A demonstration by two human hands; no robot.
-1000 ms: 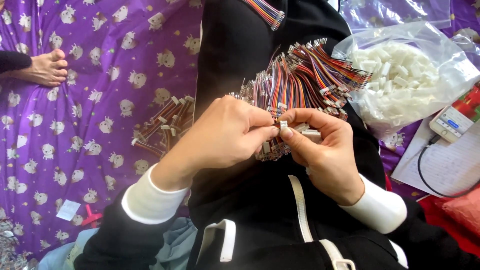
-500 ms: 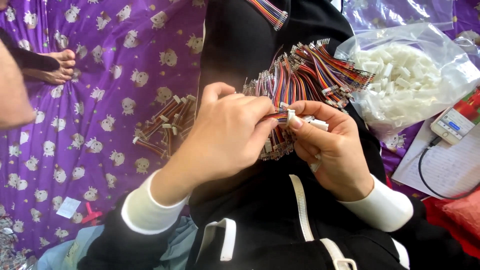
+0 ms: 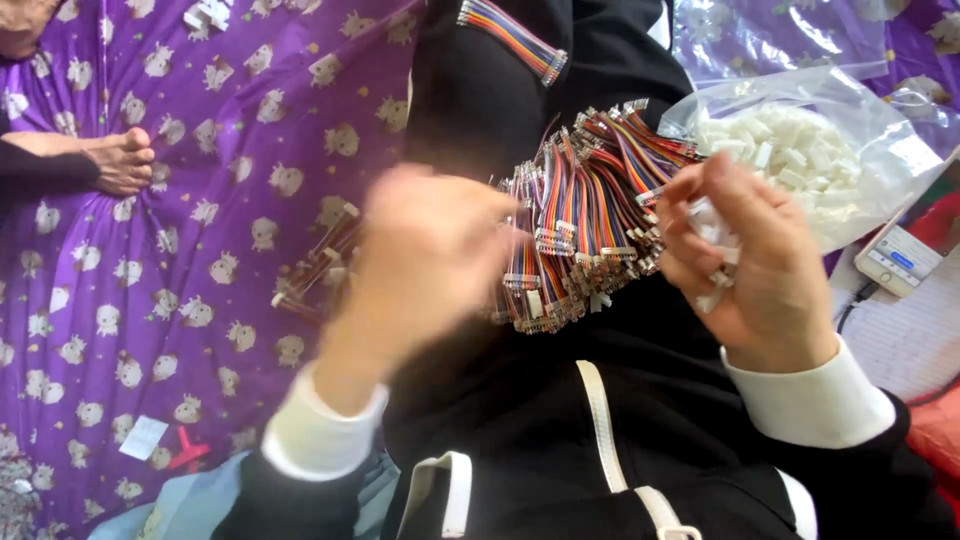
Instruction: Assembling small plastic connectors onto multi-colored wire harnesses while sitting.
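My right hand (image 3: pixel 750 265) is curled around some small white connector pieces (image 3: pixel 715 290), fingers closed on them, and it sits at about 3 o'clock from the bundle of multicoloured ribbon cables (image 3: pixel 585 215) lying on my dark-clothed lap. My left hand (image 3: pixel 425 255) is at 9 o'clock of the same bundle, just beside the cable ends; it is blurred, so I cannot tell if the fingers pinch anything. At 2 o'clock, a clear plastic bag of white connectors (image 3: pixel 800 155) lies. On the purple patterned cloth (image 3: pixel 200 300), at 9 o'clock, a smaller cable pile (image 3: pixel 315 270) rests, and another person's hand (image 3: pixel 120 160) further out.
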